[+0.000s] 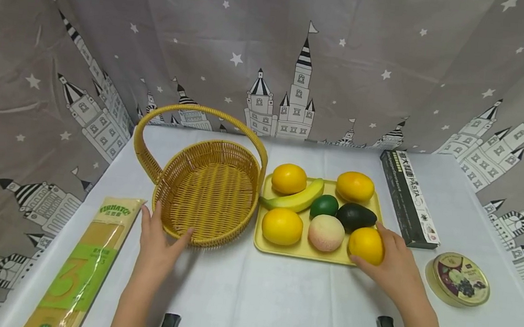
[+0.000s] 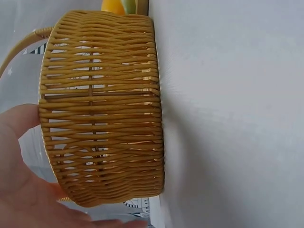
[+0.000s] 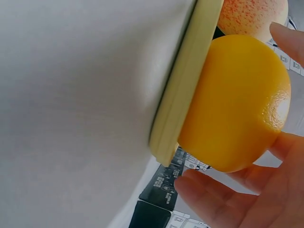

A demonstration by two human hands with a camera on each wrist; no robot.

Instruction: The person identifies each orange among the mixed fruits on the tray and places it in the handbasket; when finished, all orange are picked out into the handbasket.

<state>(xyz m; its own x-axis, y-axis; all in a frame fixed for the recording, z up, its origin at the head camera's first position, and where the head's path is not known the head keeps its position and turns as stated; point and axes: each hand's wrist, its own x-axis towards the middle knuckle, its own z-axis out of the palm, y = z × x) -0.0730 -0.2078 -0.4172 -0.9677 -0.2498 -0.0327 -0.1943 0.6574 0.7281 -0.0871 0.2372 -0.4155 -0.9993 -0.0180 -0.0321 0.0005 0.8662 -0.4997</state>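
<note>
Left wrist: basket handle [image 2: 20, 44] cropped.

White cloth [image 1: 272, 301] between the forearms gives me a wide passable lane up to the tray [image 1: 302, 255]. Wicker basket [image 1: 211, 200] sits right against the tray's left side, no hand gap. Handle [image 1: 210, 110] obstructs the basket's far side; near side's accessible from above. Peach [image 1: 326, 233] and avocado [image 1: 355, 217] hem the orange [image 1: 366, 245] left and behind. Pasta box [image 1: 410, 199] narrows the tray's right side.
</note>
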